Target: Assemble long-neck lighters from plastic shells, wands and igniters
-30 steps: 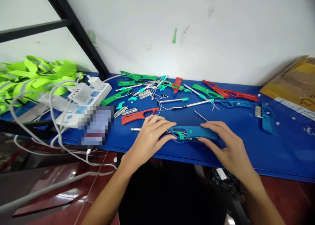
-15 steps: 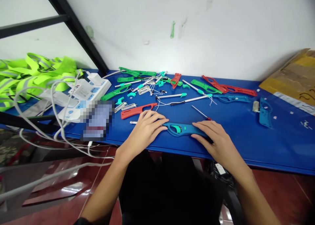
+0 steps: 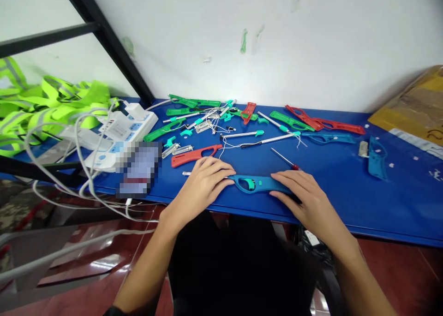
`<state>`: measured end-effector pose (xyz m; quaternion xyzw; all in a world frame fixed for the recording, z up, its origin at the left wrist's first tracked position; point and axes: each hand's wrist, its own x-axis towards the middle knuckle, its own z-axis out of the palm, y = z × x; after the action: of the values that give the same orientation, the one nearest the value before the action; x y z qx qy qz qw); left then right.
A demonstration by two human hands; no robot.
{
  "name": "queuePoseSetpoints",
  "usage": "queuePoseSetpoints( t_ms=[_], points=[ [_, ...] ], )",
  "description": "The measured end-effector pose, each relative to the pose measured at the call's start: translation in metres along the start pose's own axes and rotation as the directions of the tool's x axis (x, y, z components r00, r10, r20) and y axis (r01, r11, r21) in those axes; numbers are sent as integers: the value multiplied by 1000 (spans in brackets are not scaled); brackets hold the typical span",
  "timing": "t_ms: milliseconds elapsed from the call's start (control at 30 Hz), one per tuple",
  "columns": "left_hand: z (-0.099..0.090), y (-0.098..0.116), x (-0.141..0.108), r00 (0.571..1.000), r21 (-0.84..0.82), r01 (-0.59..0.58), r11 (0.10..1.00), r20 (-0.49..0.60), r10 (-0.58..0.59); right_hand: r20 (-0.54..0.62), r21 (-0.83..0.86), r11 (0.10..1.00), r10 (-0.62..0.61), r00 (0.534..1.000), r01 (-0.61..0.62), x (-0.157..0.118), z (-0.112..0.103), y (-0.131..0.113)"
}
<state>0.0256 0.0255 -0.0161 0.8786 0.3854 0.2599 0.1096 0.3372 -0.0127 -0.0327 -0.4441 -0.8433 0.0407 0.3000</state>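
A blue long-nosed lighter [image 3: 265, 183] with a teal trigger lies level between my hands, just above or on the table's near edge. My left hand [image 3: 204, 182] is closed around its metal nozzle [image 3: 186, 173], whose tip sticks out to the left. My right hand [image 3: 308, 196] grips the handle's right end, thumb below and fingers above. Behind the right hand lies a screwdriver [image 3: 284, 159] with a red handle. A red handle shell [image 3: 195, 156] rests just beyond the left hand. The ends of the lighter's body under my fingers are hidden.
Green handle shells [image 3: 290, 121], red shells [image 3: 339, 126], blue shells [image 3: 376, 159] and metal nozzles with wires [image 3: 273, 140] lie scattered toward the wall. On the left are a power strip [image 3: 138, 127], a blurred phone [image 3: 140, 168] and yellow-green straps [image 3: 51, 104]. A cardboard box [image 3: 415, 99] stands right.
The view has shifted very slightly. Both hands keep their hold on the blue lighter, with hardly any movement.
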Motion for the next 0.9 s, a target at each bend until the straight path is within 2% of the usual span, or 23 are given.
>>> queuePoseSetpoints(
  t_ms=[500, 900],
  points=[
    [5, -10, 1, 1000, -116, 27, 993, 7, -26, 33, -18, 1000, 1, 999, 0, 1, 1, -4],
    [1, -8, 1, 999, -157, 41, 987, 35, -36, 28, -34, 999, -18, 999, 19, 4, 0, -7]
  ],
)
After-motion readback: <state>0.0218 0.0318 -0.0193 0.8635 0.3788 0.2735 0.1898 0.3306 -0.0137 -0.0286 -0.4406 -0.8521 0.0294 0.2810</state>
